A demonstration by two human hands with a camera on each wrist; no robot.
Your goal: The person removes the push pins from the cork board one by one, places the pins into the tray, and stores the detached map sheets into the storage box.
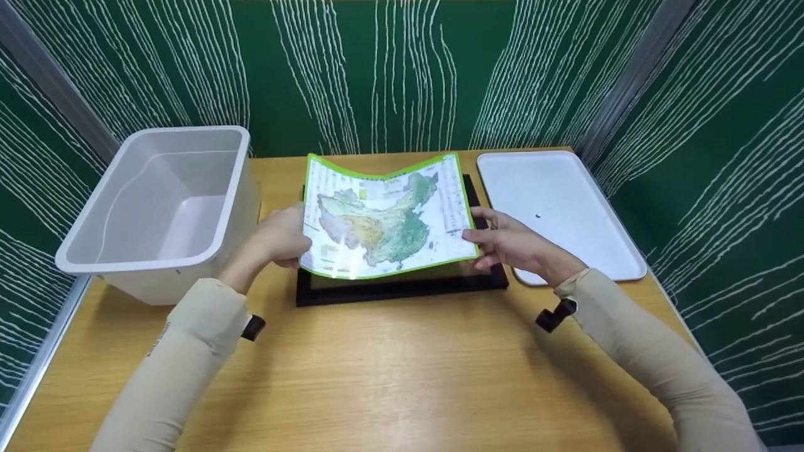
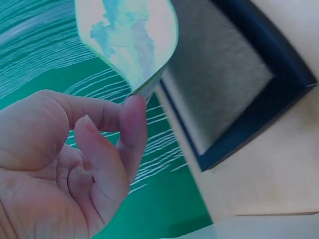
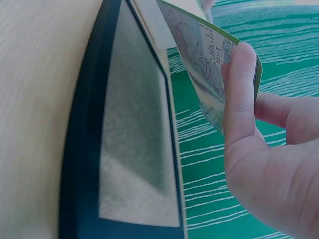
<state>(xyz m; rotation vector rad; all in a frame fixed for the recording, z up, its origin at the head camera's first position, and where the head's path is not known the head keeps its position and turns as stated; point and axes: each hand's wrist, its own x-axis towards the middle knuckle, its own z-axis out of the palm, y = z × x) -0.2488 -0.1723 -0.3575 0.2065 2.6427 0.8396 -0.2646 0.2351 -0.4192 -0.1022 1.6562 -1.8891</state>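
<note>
A glossy map sheet (image 1: 383,220) with a green border is held up between both hands, sagging along its top edge. My left hand (image 1: 281,235) pinches its left edge; the left wrist view shows thumb and forefinger on a corner of the map (image 2: 134,35). On the opposite side my right hand (image 1: 512,242) grips the right edge, the thumb on the printed face. Below the sheet lies a black-framed board (image 1: 402,292) with a brownish-grey panel (image 3: 137,139), mostly covered by the map in the head view.
A deep whitish plastic bin (image 1: 157,263) stands at the left. To the right lies a shallow white tray (image 1: 565,213) with a tiny round speck on it. Green walls (image 1: 402,75) with white streaks enclose the wooden table (image 1: 402,376) at the back and sides.
</note>
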